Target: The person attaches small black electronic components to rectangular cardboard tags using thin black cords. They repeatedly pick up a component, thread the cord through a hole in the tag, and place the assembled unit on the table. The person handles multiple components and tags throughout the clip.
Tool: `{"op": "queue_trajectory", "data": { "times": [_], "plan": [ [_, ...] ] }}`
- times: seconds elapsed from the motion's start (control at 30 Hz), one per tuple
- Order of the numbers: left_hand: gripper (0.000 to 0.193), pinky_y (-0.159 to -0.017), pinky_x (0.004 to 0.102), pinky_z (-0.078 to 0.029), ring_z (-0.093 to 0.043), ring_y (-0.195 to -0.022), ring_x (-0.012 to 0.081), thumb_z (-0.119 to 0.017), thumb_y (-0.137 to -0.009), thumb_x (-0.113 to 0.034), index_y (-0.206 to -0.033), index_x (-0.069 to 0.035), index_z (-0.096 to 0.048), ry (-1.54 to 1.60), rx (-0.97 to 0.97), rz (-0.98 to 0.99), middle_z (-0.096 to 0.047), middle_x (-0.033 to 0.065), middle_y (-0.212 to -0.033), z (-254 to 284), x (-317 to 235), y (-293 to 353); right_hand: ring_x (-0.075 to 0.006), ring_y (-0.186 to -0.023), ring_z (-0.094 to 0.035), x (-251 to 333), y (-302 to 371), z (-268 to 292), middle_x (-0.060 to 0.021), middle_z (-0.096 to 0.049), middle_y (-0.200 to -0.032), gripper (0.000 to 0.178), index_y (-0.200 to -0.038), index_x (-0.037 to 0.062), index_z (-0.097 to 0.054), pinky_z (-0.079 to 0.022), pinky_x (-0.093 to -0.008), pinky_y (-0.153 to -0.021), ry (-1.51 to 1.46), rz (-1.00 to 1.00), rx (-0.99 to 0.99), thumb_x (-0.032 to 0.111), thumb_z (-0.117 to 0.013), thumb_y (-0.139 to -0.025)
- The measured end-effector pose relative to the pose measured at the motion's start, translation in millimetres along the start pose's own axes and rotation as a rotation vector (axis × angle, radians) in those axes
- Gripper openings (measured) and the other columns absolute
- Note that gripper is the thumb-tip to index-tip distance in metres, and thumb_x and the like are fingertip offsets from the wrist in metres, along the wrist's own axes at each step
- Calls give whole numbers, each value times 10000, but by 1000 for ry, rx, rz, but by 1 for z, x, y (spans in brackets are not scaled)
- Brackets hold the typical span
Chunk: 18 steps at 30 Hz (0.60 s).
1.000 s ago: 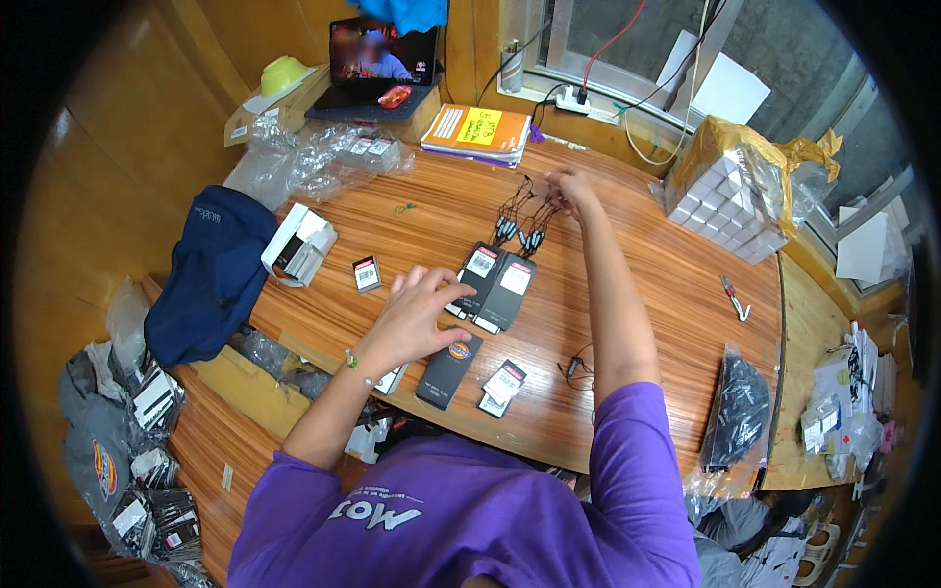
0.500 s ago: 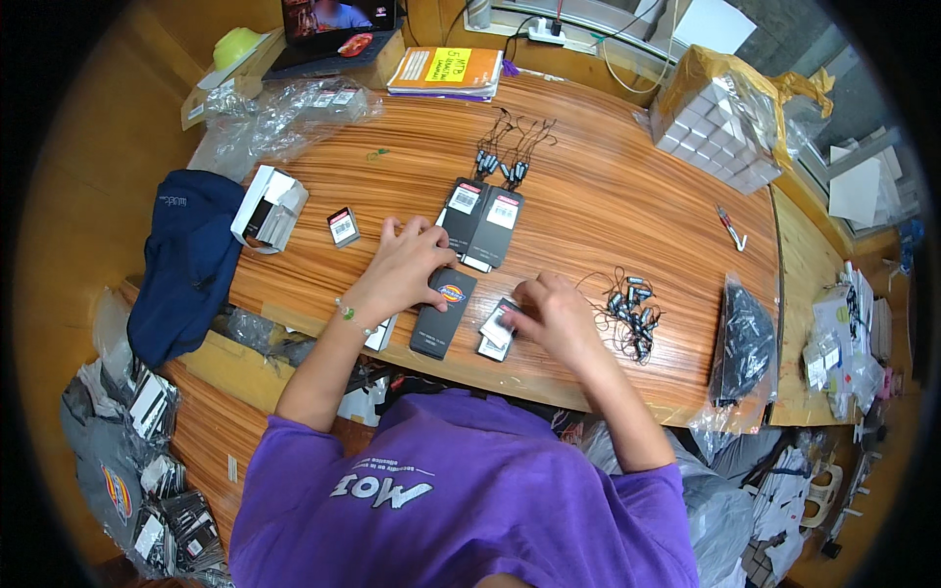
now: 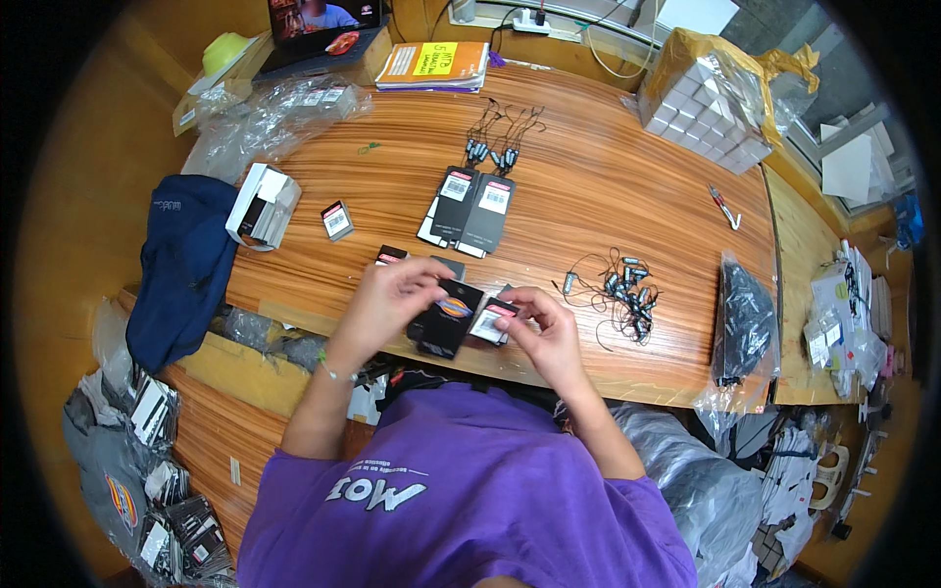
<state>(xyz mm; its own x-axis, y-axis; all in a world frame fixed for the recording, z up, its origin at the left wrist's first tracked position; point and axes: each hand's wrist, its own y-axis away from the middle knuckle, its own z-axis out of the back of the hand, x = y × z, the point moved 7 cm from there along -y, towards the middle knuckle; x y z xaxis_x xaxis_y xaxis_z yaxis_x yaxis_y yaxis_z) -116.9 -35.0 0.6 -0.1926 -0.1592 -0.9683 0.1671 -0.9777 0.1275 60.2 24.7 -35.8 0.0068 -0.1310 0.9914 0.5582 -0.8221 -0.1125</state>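
Near the table's front edge, my left hand point(image 3: 387, 299) pinches a black hang tag point(image 3: 446, 335) with a coloured oval logo by its upper end. Beside it, my right hand point(image 3: 549, 338) grips a small black and white label card point(image 3: 491, 323) between thumb and fingers. More dark tags lie partly hidden under and behind my hands. A small card with a red strip point(image 3: 390, 254) peeks out past my left hand. Farther back, two stacks of black tags point(image 3: 472, 208) lie side by side, with black strings point(image 3: 502, 147) at their far ends.
Right of my hands lies a tangle of black cords point(image 3: 632, 299). At left are a small card stack point(image 3: 336, 220), an open white box point(image 3: 263, 206) and navy cloth point(image 3: 188, 265). Snippers point(image 3: 724, 207), a wrapped carton point(image 3: 711, 113) and a bagged black bundle point(image 3: 743, 333) sit at right.
My left hand has picked up a black tag from the table and tilted it. My right hand has lifted a small label card and moved left, close to the tag.
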Motion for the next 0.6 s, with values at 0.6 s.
{"op": "queue_trajectory", "data": {
  "times": [0.6],
  "plan": [
    [190,-773,218,-497,-614,-857,112,-606,-818,15,-1004,54,-595,341,93,4,-645,101,-963,-70,10,-19,-263,-769,-516,-16,-23,88,-90,-552,-736,177,-750,49,-575,-377,-372,-694,975,40,-270,177,-695,-729]
  ]
}}
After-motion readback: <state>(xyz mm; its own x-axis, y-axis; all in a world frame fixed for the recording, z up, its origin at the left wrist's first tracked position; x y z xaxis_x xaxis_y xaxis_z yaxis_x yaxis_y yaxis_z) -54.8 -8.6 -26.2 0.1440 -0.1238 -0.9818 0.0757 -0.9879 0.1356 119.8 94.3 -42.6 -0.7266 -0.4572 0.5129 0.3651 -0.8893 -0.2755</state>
